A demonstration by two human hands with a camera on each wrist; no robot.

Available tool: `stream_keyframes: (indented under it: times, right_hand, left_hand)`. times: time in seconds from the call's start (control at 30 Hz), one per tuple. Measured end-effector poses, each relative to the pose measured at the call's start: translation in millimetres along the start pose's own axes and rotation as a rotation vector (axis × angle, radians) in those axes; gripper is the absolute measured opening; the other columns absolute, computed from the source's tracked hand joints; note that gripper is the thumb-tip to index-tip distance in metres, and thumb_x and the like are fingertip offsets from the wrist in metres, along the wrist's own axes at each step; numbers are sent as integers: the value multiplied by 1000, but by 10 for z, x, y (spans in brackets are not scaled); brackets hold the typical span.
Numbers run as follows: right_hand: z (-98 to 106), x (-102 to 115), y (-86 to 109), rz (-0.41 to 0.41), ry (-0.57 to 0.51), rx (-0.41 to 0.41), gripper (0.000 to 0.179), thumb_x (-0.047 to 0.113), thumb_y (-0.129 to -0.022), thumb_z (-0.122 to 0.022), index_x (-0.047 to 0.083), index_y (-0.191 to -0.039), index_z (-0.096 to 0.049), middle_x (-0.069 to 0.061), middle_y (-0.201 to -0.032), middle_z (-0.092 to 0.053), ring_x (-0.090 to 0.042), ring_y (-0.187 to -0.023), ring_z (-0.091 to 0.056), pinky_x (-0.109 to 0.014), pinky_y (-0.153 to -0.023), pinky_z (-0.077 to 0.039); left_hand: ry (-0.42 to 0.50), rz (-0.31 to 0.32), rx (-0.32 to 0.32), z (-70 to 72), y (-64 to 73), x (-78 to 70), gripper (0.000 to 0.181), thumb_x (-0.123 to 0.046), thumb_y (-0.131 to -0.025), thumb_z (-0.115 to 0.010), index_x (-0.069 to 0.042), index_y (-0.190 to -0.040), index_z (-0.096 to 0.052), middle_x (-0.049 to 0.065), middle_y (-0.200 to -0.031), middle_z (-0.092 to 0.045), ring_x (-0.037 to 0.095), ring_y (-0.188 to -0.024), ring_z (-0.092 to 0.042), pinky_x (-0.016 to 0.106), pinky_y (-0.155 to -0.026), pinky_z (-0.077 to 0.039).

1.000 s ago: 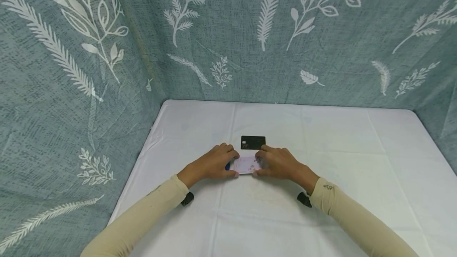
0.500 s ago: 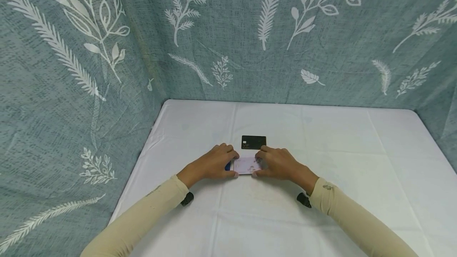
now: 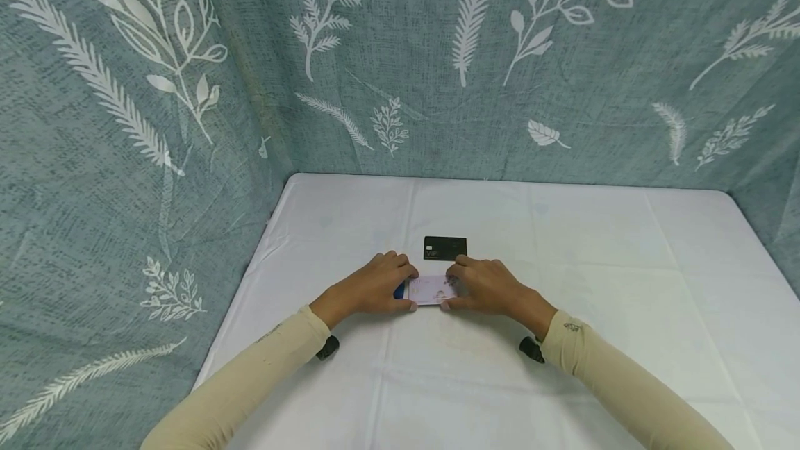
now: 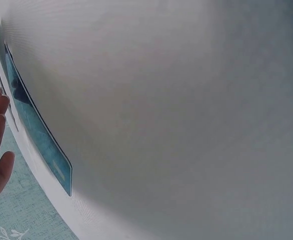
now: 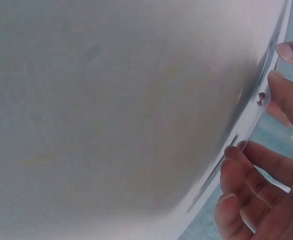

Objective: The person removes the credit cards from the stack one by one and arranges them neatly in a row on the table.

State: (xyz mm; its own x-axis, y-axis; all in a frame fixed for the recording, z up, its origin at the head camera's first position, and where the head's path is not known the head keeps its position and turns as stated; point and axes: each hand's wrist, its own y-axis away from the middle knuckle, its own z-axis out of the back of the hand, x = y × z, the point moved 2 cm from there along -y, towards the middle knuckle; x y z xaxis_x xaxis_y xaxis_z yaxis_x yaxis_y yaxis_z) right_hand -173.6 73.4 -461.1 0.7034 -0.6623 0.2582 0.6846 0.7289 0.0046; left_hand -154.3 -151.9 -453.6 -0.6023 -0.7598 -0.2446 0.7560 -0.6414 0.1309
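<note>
A pale pink printed card (image 3: 431,290) lies between my hands, low over or on the white cloth. My left hand (image 3: 375,287) grips its left end, thumb at the near edge and fingers at the far edge. My right hand (image 3: 490,287) holds the right end the same way. A blue patch (image 3: 398,291) with a white strip shows beside the left palm; whether it belongs to a second card is unclear. Just beyond sits a black card (image 3: 445,248) marked VIP. In the right wrist view, the pink card (image 5: 262,99) appears as a thin edge at the fingers.
A white cloth (image 3: 562,367) covers the table. Green-grey curtains with white leaf prints (image 3: 400,54) hang behind it and at both sides. Dark wrist devices (image 3: 532,350) sit below the sleeves. The left wrist view holds a teal-looking flat card (image 4: 39,125).
Both hands stay at the pink card in nearly the same pose. The view shifts very slightly; nothing is let go or newly taken hold of.
</note>
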Motion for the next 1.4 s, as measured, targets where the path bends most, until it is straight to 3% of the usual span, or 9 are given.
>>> stream_keyframes:
  times: [1.4]
  right_hand:
    - [-15, 46, -28, -12, 12, 26, 56, 54, -81, -79, 9, -115, -72, 2, -90, -60, -6, -62, -47, -22, -52, -39]
  left_hand:
    - [-16, 9, 17, -17, 6, 27, 55, -49, -88, -74, -11, -127, -64, 6, -122, -62, 22, -111, -53, 41, -97, -44]
